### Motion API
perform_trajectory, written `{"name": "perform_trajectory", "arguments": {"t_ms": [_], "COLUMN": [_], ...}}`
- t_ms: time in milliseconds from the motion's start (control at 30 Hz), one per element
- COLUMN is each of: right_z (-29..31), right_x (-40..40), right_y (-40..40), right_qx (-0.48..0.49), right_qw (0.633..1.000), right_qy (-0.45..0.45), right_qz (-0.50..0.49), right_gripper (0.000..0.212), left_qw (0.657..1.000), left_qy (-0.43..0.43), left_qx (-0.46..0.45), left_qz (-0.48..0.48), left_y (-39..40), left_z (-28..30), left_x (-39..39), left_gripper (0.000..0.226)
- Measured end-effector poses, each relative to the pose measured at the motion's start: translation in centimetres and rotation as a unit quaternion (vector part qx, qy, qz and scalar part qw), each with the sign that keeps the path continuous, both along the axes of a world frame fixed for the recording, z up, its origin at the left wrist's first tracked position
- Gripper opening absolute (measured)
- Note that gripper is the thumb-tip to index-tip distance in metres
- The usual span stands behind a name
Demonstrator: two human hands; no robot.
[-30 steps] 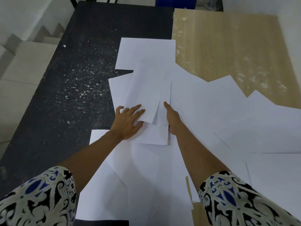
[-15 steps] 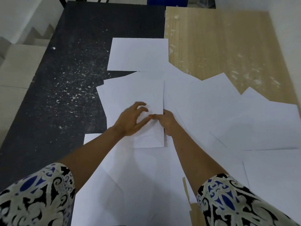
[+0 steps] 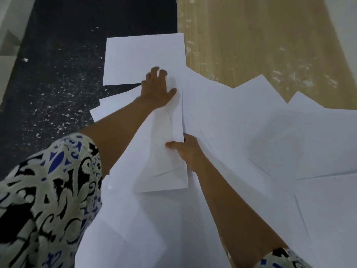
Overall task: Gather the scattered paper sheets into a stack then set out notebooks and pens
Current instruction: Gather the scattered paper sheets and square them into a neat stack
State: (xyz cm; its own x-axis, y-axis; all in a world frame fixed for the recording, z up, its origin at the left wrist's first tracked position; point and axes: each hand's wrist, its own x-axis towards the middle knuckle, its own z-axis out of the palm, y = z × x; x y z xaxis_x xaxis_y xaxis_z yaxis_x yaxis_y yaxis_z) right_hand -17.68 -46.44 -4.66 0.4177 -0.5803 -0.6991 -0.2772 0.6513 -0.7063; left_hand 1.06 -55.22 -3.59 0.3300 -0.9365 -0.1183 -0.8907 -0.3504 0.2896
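Many white paper sheets lie scattered and overlapping across the table. My right hand (image 3: 188,150) grips the right edge of a small gathered stack of sheets (image 3: 168,171), thumb on top. My left hand (image 3: 157,88) is stretched forward, fingers spread flat on the near right corner of a single far sheet (image 3: 143,59) that lies on the black surface. More loose sheets (image 3: 280,136) fan out to the right, and others (image 3: 144,229) lie near me under my arms. No notebooks or pens are in view.
The table has a black speckled half (image 3: 58,74) on the left and a light wooden half (image 3: 260,45) on the right. A pale floor or step shows at the far left edge (image 3: 7,45).
My left hand has left the gathered stack and reached forward onto the far sheet. My right hand now holds the stack's right edge. The camera has moved closer to the table.
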Motion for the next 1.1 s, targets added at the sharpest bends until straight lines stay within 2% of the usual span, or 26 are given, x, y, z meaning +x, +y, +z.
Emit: {"name": "perform_trajectory", "arguments": {"t_ms": [67,167,300,433,600,700,833,967,1033,1100], "right_z": [-0.6,-1.2,-1.8,-1.9,-1.4,-1.1,-0.7,-0.5,-0.5,-0.1], "right_x": [0.2,0.3,0.5,0.6,0.5,0.5,0.5,0.4,0.4,0.3], "right_y": [0.0,0.1,0.1,0.0,0.0,0.1,0.2,0.2,0.0,0.1], "right_qx": [-0.003,-0.008,-0.019,-0.017,-0.019,-0.018,-0.013,-0.007,-0.001,0.013], "right_qw": [1.000,1.000,0.999,0.999,0.999,0.999,1.000,0.999,0.999,0.999], "right_qy": [0.000,0.005,0.025,0.031,0.032,0.020,-0.008,-0.022,-0.024,-0.027], "right_qz": [-0.006,-0.015,-0.013,-0.013,-0.014,-0.022,-0.025,-0.028,-0.025,-0.021], "right_gripper": [0.037,0.034,0.032,0.030,0.027,0.025,0.028,0.031,0.033,0.035], "left_qw": [0.998,0.984,0.966,0.966,0.974,0.974,0.966,0.942,0.935,0.941], "left_qy": [-0.009,0.039,0.053,0.031,0.005,0.014,0.036,0.104,0.125,0.098], "left_qx": [0.041,0.091,0.108,0.083,0.030,-0.037,-0.154,-0.294,-0.323,-0.323], "left_qz": [0.042,0.149,0.229,0.245,0.225,0.223,0.204,0.122,0.071,0.011], "left_y": [-1.9,-3.6,-4.5,-4.6,-3.9,-3.0,-1.0,2.1,4.5,7.9], "left_z": [-0.4,-1.1,-2.3,-2.9,-2.8,-2.1,-0.5,1.3,2.3,3.0], "left_x": [0.7,1.2,1.1,0.5,0.7,1.5,2.8,3.7,3.5,3.2], "left_gripper": [0.082,0.105,0.116,0.103,0.058,0.042,0.035,0.042,0.042,0.037]}}
